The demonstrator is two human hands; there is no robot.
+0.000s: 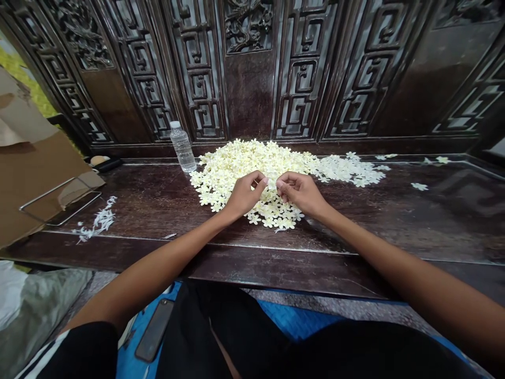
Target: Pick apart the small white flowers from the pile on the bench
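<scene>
Above a wide heap of cream-white flowers point(244, 158), both hands are held close together with fingertips pinched. My left hand point(248, 195) is closed, thumb against forefinger, at one side of a small white flower point(271, 180). Facing it, my right hand point(302, 193) pinches at the flower's other side, and a thin pale strand shows by its fingers. The flower blends into the heap behind, so its exact outline is hard to make out. Loose flowers point(272, 216) lie flat below the hands, and whiter ones point(349, 169) spread to the right.
A clear bottle point(182, 147) stands left of the heap on the dark wooden bench point(150, 200). Farther left are white stem-like bits point(103, 218), a wire frame point(59, 197) and a cardboard box point(39, 168). A carved panel point(248, 95) rises behind. Below lies a phone point(154, 330).
</scene>
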